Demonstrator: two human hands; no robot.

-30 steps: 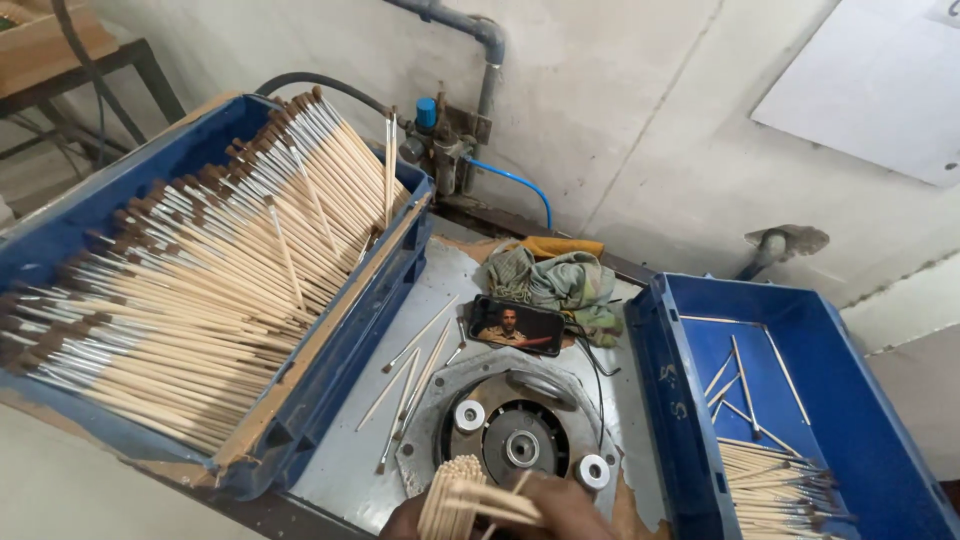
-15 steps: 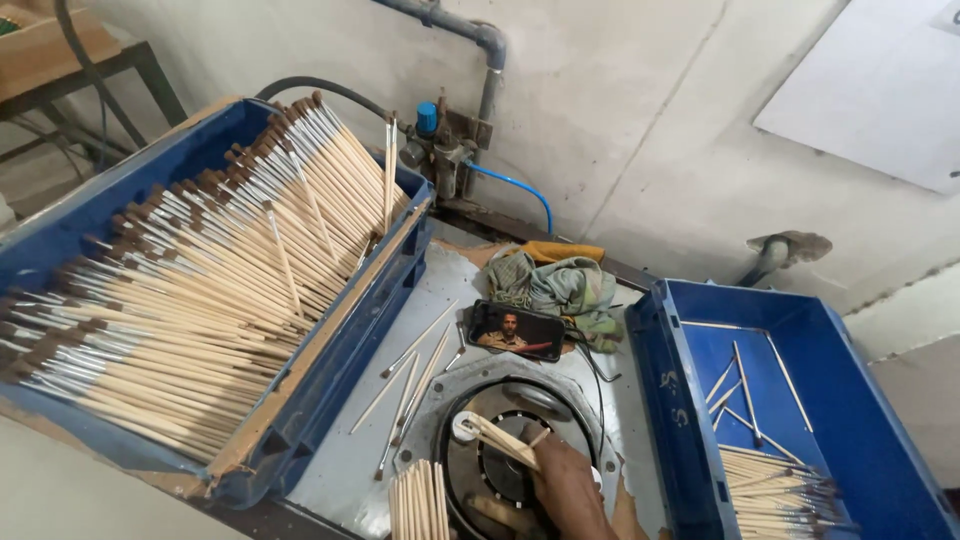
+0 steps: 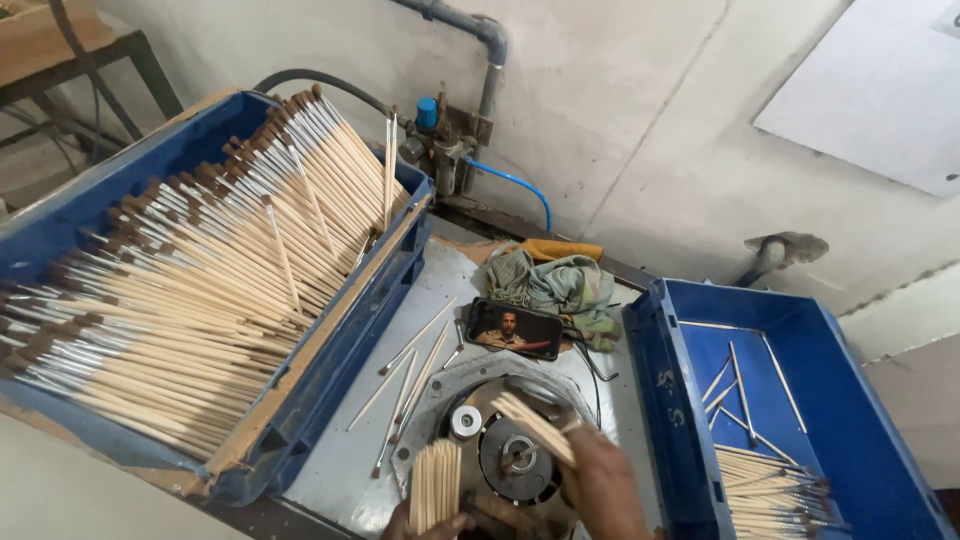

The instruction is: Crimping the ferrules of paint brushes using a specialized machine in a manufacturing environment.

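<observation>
Left hand [image 3: 432, 522]: low at the near edge of the bench, only the fingertips in view, fingers wrapped round an upright bundle of wooden sticks [image 3: 437, 485], held on end so the tips stay level, I'd judge.
Right hand [image 3: 603, 487]: over the round machine head [image 3: 515, 460], fingers pinching a few sticks [image 3: 535, 428] that slant up and to the left, away from the hand, above the hub.
Round machine head: dark disc with a metal hub, set into the grey plate at the near middle of the bench, with a small silver roller [image 3: 466, 421] just beside it.
Left crate [image 3: 330, 330]: big blue crate, tilted, piled with brushes [image 3: 200, 290] lying side by side, metal ends up and to the left; probably tipped so they are easy to reach.
Right crate [image 3: 655, 400]: blue, mostly bare floor, a small heap of sticks [image 3: 770, 490] in its near corner, a few strays further up.
Loose sticks [image 3: 415, 365]: scattered on the plate between the left crate and the disc.
Phone [image 3: 515, 328]: dark rectangle lying flat behind the disc, screen lit, against a crumpled green cloth [image 3: 560, 285].
Far wall: a grey pipe [image 3: 480, 40] and a blue hose [image 3: 515, 185]; pale blank sheet [image 3: 880, 85] at the upper right.
</observation>
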